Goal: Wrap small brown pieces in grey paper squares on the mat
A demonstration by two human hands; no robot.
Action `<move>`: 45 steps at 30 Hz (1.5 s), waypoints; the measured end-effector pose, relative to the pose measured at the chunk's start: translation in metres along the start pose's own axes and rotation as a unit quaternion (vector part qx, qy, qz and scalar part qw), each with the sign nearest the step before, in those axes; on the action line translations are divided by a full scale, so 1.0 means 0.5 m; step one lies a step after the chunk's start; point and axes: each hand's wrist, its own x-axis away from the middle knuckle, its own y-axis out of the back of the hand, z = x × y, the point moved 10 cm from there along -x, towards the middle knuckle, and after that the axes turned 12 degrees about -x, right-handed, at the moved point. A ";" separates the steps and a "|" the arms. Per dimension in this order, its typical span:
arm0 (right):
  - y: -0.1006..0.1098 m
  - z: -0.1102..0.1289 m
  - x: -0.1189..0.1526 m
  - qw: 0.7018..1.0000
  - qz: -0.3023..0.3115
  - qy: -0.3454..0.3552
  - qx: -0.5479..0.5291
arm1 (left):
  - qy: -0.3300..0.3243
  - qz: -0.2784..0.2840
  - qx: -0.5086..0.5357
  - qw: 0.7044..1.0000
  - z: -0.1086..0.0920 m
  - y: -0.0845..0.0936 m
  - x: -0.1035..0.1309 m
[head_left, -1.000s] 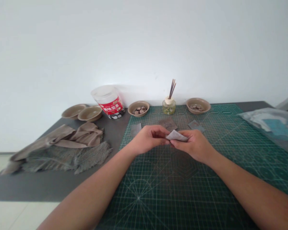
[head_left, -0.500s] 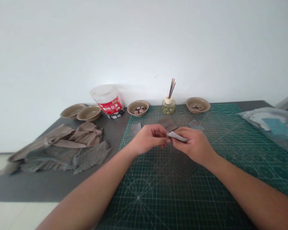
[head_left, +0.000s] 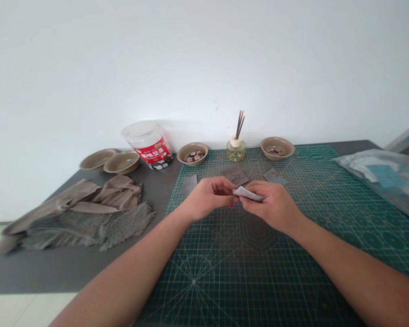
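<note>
Above the green cutting mat (head_left: 218, 281), both hands meet at a small, flat, pale grey piece (head_left: 248, 194), which looks like folded cloth or a little pouch. My right hand (head_left: 271, 202) grips it between thumb and fingers from the right. The curled fingers of my left hand (head_left: 213, 195) pinch at its left end, where the fingertips partly hide it. Just beyond the hands lie a brown square (head_left: 234, 174) with a dark mark, a grey square (head_left: 190, 183) to the left and a blue-grey square (head_left: 275, 176) to the right.
Along the wall stand a bowl of brownish round pieces (head_left: 192, 154), a reed diffuser (head_left: 236, 149) and another bowl (head_left: 277, 148). Leftward are a red-labelled plastic jar (head_left: 152, 150), two bowls (head_left: 122, 162) and crumpled cloths (head_left: 88, 213). A clear bag (head_left: 388, 175) lies at the right.
The camera view has shifted slightly, so the scene sits a little further left. The pale grey piece now shows slightly more of its face; both hands keep nearly the same pose.
</note>
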 end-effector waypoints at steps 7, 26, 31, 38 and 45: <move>-0.001 0.001 0.001 1.000 0.000 0.004 0.005 | -0.001 0.003 -0.014 1.000 0.000 -0.003 0.001; -0.005 -0.014 0.000 0.999 0.014 -0.031 -0.013 | -0.014 0.003 -0.005 1.000 -0.004 -0.002 0.001; 0.003 -0.034 0.003 0.995 0.005 -0.088 -0.040 | -0.016 0.005 -0.013 1.000 -0.004 -0.003 0.003; -0.005 -0.052 0.004 0.985 0.031 -0.134 -0.108 | -0.025 0.014 0.013 0.999 -0.015 -0.006 0.008; -0.008 -0.048 0.004 0.987 0.036 -0.124 -0.095 | -0.024 0.016 0.014 0.999 -0.016 -0.005 0.007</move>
